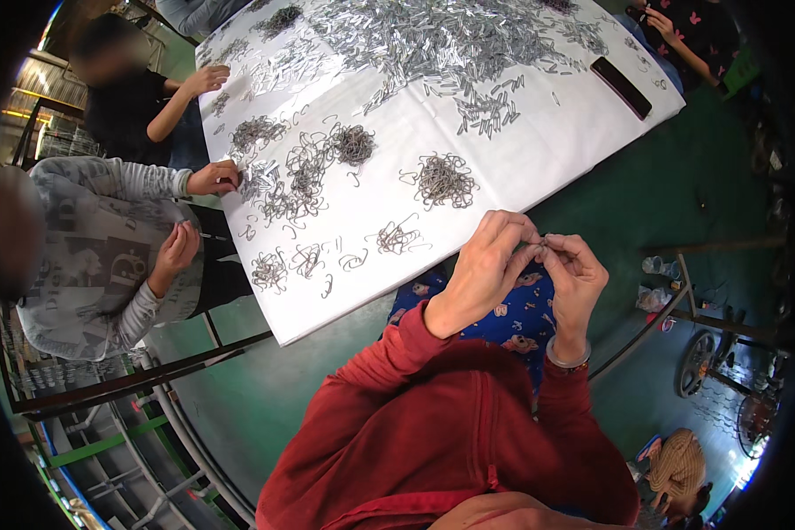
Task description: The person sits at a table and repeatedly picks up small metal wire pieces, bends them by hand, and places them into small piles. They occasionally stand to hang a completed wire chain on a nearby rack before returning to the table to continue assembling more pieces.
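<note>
Pinches a small piece [541, 244], mostly hidden, between closed fingertips of left hand [488, 268] and right hand [577, 276], just beside the near edge of the white table [362, 296], near a loose heap of wire hooks [446, 181]. Cannot make out contents of a pale plastic bag [652, 299] at right.

Left fingers [509, 237], right fingers [579, 251] pinched
</note>
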Available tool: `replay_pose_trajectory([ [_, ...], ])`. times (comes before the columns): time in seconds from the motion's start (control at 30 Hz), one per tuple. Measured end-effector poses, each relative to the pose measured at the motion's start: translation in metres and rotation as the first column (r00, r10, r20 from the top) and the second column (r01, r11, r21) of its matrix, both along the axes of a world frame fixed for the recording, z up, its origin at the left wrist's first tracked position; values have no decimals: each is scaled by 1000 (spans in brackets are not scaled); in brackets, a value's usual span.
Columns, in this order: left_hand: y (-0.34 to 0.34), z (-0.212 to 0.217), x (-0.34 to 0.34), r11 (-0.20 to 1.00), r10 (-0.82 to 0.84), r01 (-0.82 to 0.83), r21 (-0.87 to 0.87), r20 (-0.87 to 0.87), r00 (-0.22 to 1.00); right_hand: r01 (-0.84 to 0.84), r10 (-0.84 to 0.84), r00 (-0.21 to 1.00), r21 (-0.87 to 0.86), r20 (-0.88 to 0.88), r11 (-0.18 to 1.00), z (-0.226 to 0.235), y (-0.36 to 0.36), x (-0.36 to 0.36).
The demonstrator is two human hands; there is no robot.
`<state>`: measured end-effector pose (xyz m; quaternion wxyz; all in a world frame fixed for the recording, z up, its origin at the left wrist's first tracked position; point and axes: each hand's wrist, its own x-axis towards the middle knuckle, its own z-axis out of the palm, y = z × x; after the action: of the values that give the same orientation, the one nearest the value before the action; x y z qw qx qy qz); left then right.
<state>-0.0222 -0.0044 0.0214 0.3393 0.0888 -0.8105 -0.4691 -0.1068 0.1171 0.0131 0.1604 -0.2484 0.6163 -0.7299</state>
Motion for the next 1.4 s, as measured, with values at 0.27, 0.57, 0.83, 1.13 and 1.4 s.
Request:
replay_pose_trajectory([
  [0.27, 3, -12, -6, 980, 35, -23, 198, -54, 998, -50, 52, 994, 28, -95, 998, -1, -7, -5],
  [0.57, -2, -11, 4, 972, 47, -21, 234, -107, 993, -146, 286, 767, 277, -575, 950, -22, -125, -118],
  [0.83, -4, -9, 23, 985, 52, -32, 168, -116, 992, 11, 619, 174, 630, -766, 777, -77, -188, -156],
  [1.13, -1, -11, 26, 993, 8, 11, 118, -160, 987, -188, 374, 797, 394, -474, 900, -55, -166, -131],
  [1.4, -9, -20, 20, 990, 32, -14, 141, -127, 991, -298, 308, 951, 172, -35, 939, 9, -48, -47],
])
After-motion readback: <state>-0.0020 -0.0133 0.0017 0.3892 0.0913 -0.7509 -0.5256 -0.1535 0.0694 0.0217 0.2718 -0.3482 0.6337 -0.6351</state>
